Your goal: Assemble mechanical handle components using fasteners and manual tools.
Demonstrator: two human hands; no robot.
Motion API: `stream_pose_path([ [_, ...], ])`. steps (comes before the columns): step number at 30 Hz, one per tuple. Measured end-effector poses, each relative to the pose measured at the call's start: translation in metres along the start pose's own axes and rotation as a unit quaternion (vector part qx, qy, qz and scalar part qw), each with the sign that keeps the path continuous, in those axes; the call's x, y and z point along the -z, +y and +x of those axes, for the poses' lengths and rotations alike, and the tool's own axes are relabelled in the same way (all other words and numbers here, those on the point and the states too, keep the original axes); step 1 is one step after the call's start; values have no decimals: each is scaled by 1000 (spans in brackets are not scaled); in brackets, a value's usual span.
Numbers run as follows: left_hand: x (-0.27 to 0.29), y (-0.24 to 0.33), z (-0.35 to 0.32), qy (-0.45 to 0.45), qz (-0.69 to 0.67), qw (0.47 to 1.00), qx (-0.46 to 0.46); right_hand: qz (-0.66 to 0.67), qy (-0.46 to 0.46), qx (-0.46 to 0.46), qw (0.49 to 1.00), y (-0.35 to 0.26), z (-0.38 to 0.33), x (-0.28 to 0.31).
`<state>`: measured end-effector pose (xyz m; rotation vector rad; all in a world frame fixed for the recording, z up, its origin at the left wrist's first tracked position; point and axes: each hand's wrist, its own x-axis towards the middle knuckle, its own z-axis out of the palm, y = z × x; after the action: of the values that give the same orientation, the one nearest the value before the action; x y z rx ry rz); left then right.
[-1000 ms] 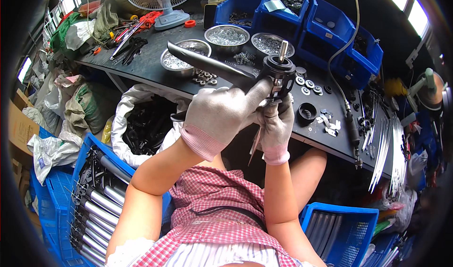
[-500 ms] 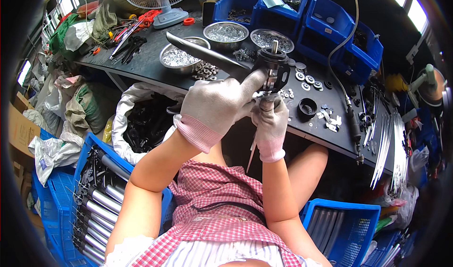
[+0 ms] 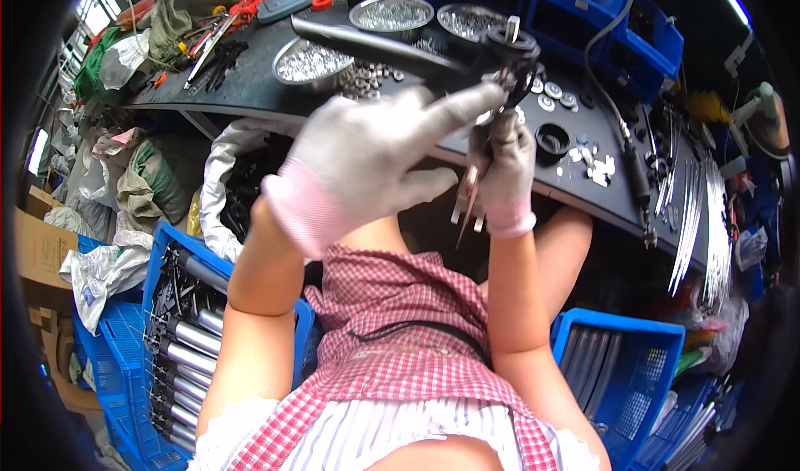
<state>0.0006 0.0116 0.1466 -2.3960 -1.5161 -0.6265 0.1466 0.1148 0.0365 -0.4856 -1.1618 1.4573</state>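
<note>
My gloved left hand (image 3: 367,154) is at a black part with a long, blade-like handle (image 3: 358,44) and a round black end (image 3: 510,48) with a metal stud. Its index finger lies stretched against the part's metal middle, and its thumb stands apart below. The other fingers curl behind the black part, mostly hidden. Close under the round end, my gloved right hand (image 3: 507,167) is closed round a slim metal tool (image 3: 472,194), whose thin ends hang below the fist. Blur and the fingers hide where that tool meets the part.
Metal bowls of small hardware (image 3: 392,13) stand on the dark bench (image 3: 250,75), with blue bins (image 3: 583,13) behind. Washers, a black ring (image 3: 552,140) and a hanging power driver (image 3: 629,150) are at right. Blue crates (image 3: 629,363) flank my legs; one holds metal tubes (image 3: 192,358).
The view has tilted down, so the bench sits higher in it. Both hands and the black part have shifted right. My left thumb has come away from the right hand and spread.
</note>
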Motion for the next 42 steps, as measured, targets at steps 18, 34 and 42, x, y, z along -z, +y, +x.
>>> stream_pose_path([
  [18, -109, -19, 76, 32, -630, 764, 137, -174, -169, -123, 962, 24, -7, 76],
  [34, -188, 18, 32, 99, -477, 862, 143, -725, 73, 131, 672, 7, 16, 171],
  [42, -219, 25, 10, 124, -364, 910, 156, -269, 200, 182, 924, -49, 79, 217],
])
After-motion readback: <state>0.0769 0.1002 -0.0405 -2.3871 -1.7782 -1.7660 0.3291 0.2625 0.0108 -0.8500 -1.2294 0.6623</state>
